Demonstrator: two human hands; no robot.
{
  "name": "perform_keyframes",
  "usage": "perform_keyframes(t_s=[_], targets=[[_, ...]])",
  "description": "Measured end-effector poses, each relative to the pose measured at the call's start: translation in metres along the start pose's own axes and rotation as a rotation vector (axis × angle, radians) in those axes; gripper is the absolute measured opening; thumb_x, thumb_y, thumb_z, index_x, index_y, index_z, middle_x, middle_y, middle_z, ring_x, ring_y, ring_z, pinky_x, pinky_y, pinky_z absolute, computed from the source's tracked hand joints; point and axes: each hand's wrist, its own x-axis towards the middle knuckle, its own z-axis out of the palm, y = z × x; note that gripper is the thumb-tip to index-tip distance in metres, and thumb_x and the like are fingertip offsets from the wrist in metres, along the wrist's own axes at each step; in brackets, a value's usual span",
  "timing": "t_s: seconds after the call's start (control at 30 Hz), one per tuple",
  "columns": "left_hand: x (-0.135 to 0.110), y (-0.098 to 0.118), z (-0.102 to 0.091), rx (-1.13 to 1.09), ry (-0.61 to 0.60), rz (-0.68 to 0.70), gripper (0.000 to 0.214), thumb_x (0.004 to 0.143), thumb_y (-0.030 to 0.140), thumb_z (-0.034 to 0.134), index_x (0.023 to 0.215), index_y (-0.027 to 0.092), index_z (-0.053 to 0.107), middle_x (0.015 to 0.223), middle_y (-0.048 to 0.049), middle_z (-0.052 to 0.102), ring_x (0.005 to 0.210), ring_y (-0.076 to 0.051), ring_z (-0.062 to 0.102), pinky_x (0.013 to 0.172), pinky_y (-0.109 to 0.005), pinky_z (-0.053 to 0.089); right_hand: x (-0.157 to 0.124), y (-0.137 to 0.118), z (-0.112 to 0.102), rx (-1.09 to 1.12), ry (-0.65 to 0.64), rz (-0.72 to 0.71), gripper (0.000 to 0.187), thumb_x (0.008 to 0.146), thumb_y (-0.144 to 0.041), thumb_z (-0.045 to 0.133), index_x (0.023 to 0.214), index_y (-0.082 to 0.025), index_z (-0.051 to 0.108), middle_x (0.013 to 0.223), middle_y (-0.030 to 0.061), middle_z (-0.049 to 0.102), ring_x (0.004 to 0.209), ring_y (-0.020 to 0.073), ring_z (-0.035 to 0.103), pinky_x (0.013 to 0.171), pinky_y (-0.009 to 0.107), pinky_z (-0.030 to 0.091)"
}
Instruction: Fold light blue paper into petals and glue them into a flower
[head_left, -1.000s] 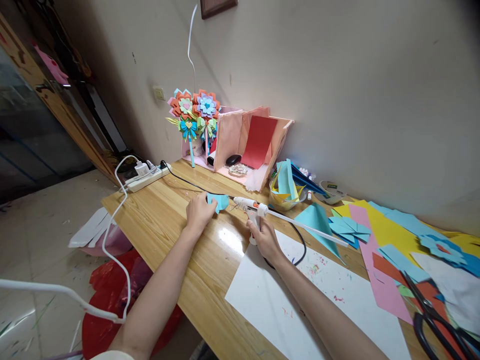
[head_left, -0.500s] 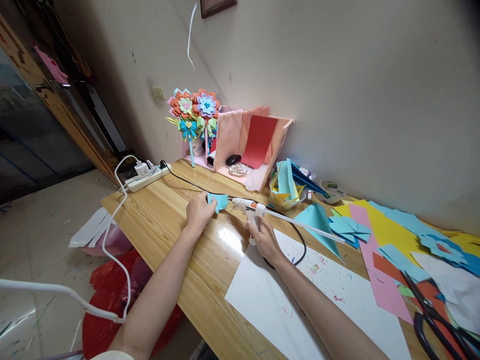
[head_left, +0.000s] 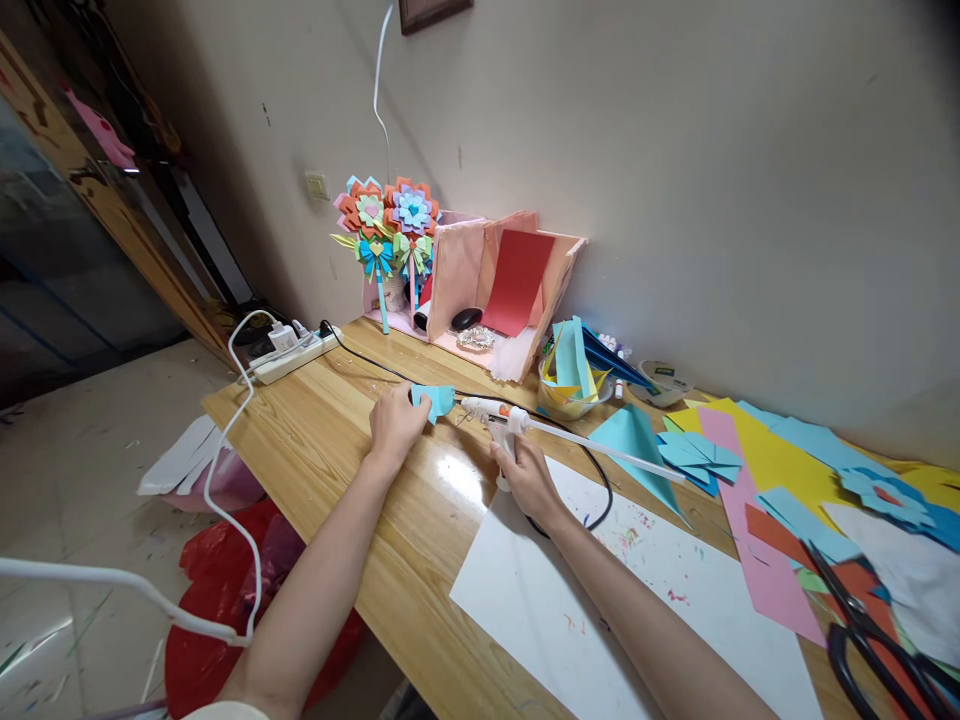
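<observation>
My left hand (head_left: 397, 425) is closed on a small light-blue piece of paper (head_left: 441, 401), held just above the wooden table. My right hand (head_left: 529, 475) grips a white glue gun (head_left: 495, 412) by its handle. A long clear glue stick (head_left: 607, 452) juts out of the back of the gun toward the right. The gun's nozzle points left and is at or very near the paper's right edge; I cannot tell whether they touch. Under my right forearm lies a large white sheet (head_left: 517, 590) with coloured marks.
A white power strip (head_left: 296, 357) sits at the table's left edge, with a black cord running from it. Paper flowers (head_left: 412, 212) and a pink box (head_left: 457, 270) stand against the wall. At right are a bowl (head_left: 566, 405), coloured papers (head_left: 757, 460) and black scissors (head_left: 855, 610).
The glue gun has shifted slightly left with my right hand, its nozzle now closer to the blue paper. My left hand and the paper have moved very little.
</observation>
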Motion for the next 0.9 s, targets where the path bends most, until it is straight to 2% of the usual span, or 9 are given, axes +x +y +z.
perform_keyframes(t_s=[0.33,0.4,0.47,0.53,0.63,0.77,0.9], targets=[[0.001,-0.002,-0.002,-0.051,0.027,-0.048,0.026,0.078,0.036,0.04,0.076,0.019,0.058,0.078,-0.009,0.065,0.073,-0.022,0.059,0.057,-0.027,0.034,-0.001,-0.002,-0.001,0.015,-0.009,0.005,0.028,0.082,-0.039,0.044,0.077,-0.017,0.06,0.07,0.0005,0.061,0.066,0.017,0.054,0.063,0.025,0.037],[0.003,-0.005,-0.002,-0.11,0.043,-0.082,0.026,0.077,0.036,0.04,0.074,0.019,0.058,0.079,-0.01,0.065,0.075,-0.023,0.059,0.06,-0.028,0.035,0.0,-0.001,-0.001,0.006,0.017,0.033,0.029,0.081,-0.04,0.044,0.075,-0.017,0.059,0.067,0.0005,0.06,0.063,0.0171,0.053,0.061,0.026,0.037],[0.007,-0.009,0.002,-0.268,0.016,-0.115,0.023,0.075,0.035,0.044,0.07,0.018,0.058,0.078,-0.0096,0.064,0.079,-0.023,0.058,0.063,-0.028,0.037,0.006,0.001,0.001,-0.003,0.059,0.05,0.029,0.081,-0.041,0.043,0.076,-0.017,0.059,0.066,0.0008,0.059,0.063,0.0171,0.053,0.06,0.026,0.037],[0.011,-0.013,0.007,-0.531,-0.099,-0.13,0.019,0.071,0.034,0.049,0.066,0.017,0.057,0.073,-0.0076,0.063,0.079,-0.021,0.057,0.064,-0.027,0.038,0.019,0.003,0.003,-0.01,0.127,0.05,0.03,0.081,-0.041,0.042,0.079,-0.017,0.06,0.069,0.0015,0.059,0.065,0.0174,0.053,0.063,0.027,0.038],[0.013,-0.012,0.015,-0.722,-0.292,-0.081,0.023,0.067,0.036,0.052,0.062,0.014,0.057,0.061,-0.0044,0.06,0.064,-0.018,0.056,0.057,-0.025,0.04,0.049,0.008,0.01,-0.041,0.232,0.03,0.032,0.082,-0.041,0.037,0.079,-0.018,0.058,0.075,0.0033,0.061,0.07,0.0187,0.054,0.066,0.027,0.038],[0.008,-0.003,0.014,-0.858,-0.515,0.0,0.034,0.063,0.043,0.058,0.065,0.01,0.062,0.06,-0.0049,0.061,0.055,-0.014,0.054,0.053,-0.024,0.041,0.08,0.017,0.017,-0.232,0.2,0.007,0.027,0.082,-0.037,0.038,0.081,-0.017,0.057,0.08,0.0072,0.061,0.076,0.0209,0.054,0.068,0.03,0.038],[-0.002,0.006,0.01,-1.04,-0.789,0.076,0.038,0.062,0.045,0.065,0.078,0.01,0.065,0.07,-0.0068,0.064,0.061,-0.013,0.056,0.058,-0.022,0.042,0.083,0.021,0.017,-0.301,0.136,-0.014,0.02,0.079,-0.033,0.048,0.087,-0.017,0.057,0.087,0.0093,0.061,0.082,0.0221,0.053,0.073,0.031,0.038]])
